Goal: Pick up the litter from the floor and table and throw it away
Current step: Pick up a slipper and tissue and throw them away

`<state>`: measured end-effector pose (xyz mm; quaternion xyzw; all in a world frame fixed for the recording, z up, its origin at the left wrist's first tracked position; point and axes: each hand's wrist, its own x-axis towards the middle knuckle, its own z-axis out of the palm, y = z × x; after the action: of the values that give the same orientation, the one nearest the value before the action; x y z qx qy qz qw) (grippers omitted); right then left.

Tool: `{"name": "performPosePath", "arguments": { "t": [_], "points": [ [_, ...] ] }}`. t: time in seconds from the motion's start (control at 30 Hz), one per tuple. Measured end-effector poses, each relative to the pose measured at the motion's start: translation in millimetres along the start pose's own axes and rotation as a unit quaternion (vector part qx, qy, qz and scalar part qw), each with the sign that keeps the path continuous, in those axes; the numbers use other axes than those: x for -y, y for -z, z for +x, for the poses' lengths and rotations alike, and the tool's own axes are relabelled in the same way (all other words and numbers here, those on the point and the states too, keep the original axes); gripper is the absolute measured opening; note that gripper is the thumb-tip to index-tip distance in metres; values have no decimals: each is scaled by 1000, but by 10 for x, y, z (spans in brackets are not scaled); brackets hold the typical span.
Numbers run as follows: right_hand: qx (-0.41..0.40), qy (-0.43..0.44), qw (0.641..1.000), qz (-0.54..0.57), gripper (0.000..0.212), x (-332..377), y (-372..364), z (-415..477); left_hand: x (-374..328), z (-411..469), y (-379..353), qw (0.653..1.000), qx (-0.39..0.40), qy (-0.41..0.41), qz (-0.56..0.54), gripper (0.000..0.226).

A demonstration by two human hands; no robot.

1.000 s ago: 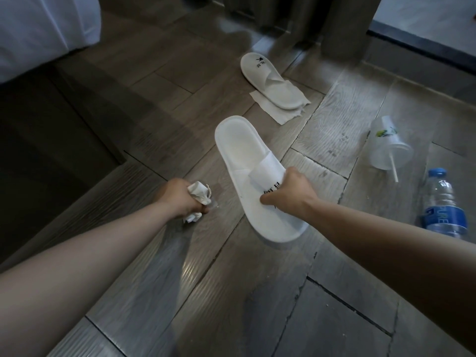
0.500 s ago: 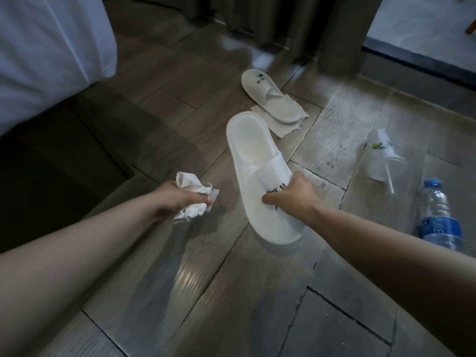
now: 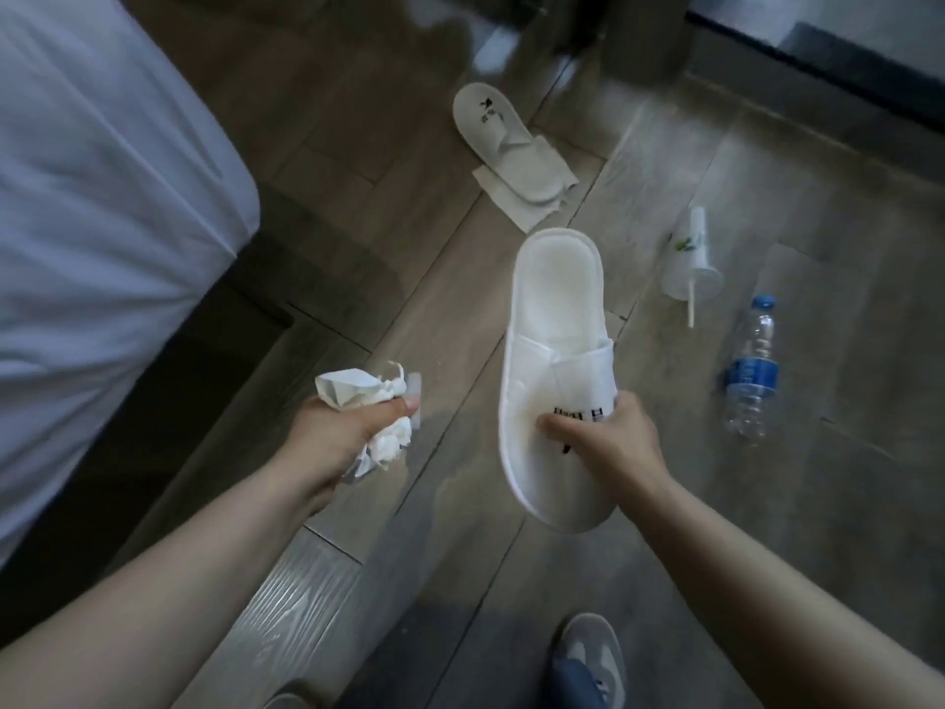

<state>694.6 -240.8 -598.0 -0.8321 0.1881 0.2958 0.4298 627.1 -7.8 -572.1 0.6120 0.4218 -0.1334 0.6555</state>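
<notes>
A crumpled white tissue (image 3: 358, 388) was clutched in the left hand (image 3: 337, 437), a white slipper (image 3: 555, 360) pinched by the right hand (image 3: 608, 437). On the floor (image 3: 844, 504) lay a second slipper (image 3: 491, 130) over a paper napkin (image 3: 511, 202), a tipped plastic cup (image 3: 690, 263) with its straw (image 3: 691, 304), and a water bottle (image 3: 751, 371).

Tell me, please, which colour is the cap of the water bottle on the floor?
Blue. The cap of the water bottle shows best in the head view.
</notes>
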Motion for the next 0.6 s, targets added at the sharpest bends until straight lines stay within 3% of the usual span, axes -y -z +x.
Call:
{"name": "performPosePath", "arguments": {
  "t": [0.17, 0.37, 0.43, 0.53, 0.6],
  "points": [
    [-35, -18, 997, 66, 25, 602, 904, -817, -982, -943, -264, 999, 31, -11, 24, 16],
    [-104, -48, 981, 156, 57, 1160, 2198, -1765, -2153, -2097, -833, 992, 97, -23, 82, 19],
    [-148, -52, 971, 178, 59, 1337, 2670, -2113, -2508, -2473, -1093, 987, 123, -23, 105, 29],
    [-211, -54, 956, 196, 55, 1510, 3362, -2686, -2975, -3084, -1545, 977, 168, -36, 123, 13],
    [-255, -57, 939, 226, 60, 1558, 3791, -3084, -3278, -3514, -1858, 970, 194, -67, 133, 18]
  ]
}}
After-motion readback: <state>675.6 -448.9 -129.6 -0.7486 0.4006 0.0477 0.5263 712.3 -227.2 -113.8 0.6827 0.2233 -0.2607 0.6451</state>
